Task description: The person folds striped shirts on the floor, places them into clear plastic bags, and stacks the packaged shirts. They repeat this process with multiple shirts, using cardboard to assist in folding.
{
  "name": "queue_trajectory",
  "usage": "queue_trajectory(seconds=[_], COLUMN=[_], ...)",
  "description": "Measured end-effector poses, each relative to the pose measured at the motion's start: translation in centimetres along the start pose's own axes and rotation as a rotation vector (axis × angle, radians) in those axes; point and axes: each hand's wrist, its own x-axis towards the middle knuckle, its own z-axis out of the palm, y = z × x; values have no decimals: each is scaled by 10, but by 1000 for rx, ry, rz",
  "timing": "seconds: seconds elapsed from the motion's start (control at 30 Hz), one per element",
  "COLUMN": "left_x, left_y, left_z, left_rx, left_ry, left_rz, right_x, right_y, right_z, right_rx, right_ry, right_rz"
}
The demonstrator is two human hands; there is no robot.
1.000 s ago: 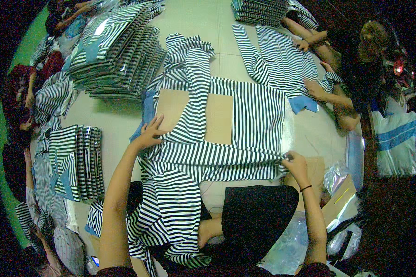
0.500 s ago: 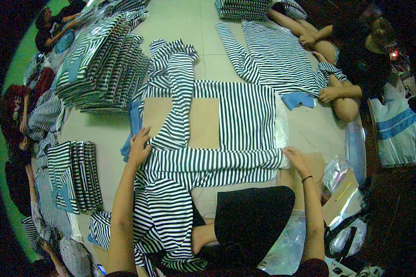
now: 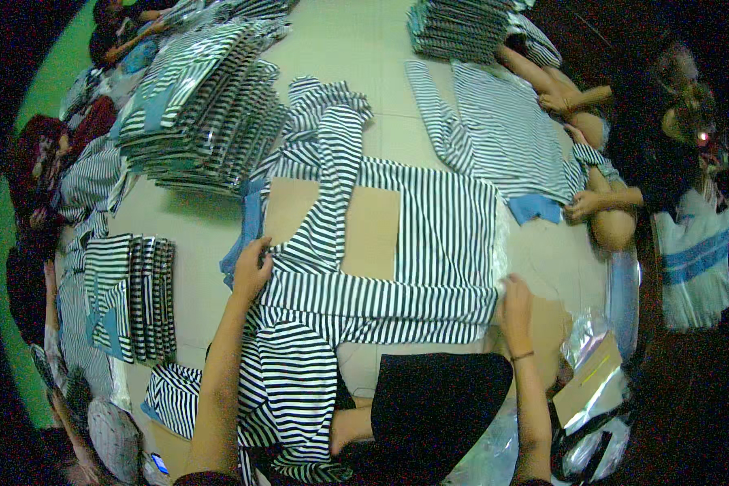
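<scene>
A black-and-white striped shirt (image 3: 445, 223) lies spread on the floor in front of me, its blue collar (image 3: 249, 223) toward the left. On it rests a tan cardboard rectangle (image 3: 373, 235), partly covered by a striped sleeve (image 3: 344, 162). The near side is folded over in a long band (image 3: 381, 298). My left hand (image 3: 253, 271) is at the band's collar end, fingers bent in on the cloth. At the hem end, my right hand (image 3: 517, 306) pinches the shirt's edge; its fingertips are partly hidden. More striped cloth (image 3: 296, 373) hangs down toward my lap.
Folded striped shirts stand in a tall stack (image 3: 202, 121) at far left, a smaller stack (image 3: 130, 296) at left and another stack (image 3: 458, 32) at the back. A co-worker's hand (image 3: 583, 206) touches a spread striped shirt (image 3: 510, 125). Cardboard (image 3: 587, 385) and clear plastic lie at right.
The whole view has shifted, so the floor things sit lower. My left fingers have drawn closer together at the fold. My right hand has turned more upright at the hem.
</scene>
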Motion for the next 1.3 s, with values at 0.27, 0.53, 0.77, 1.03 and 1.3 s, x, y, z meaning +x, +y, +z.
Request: queue_trajectory(seconds=[0.27, 0.53, 0.77, 1.03, 1.3], left_x=[0, 8, 11, 12, 9], left_y=[-7, -9, -10, -5, -11], left_z=[6, -5, -8, -13, -12], left_rx=[-50, -53, -70, -143, -399], left_ry=[38, -13, -69, -130, -136], left_rz=[-42, 90, 42, -92, -220], right_x=[64, 266, 335, 357, 186], right_y=[-68, -260, -170, -76, 8], right_z=[-19, 83, 124, 87, -3], right_rx=[-222, 283, 374, 1623, 2053], right_ry=[-756, 174, 53, -27, -245], right_rz=[82, -279, 154, 670, 159])
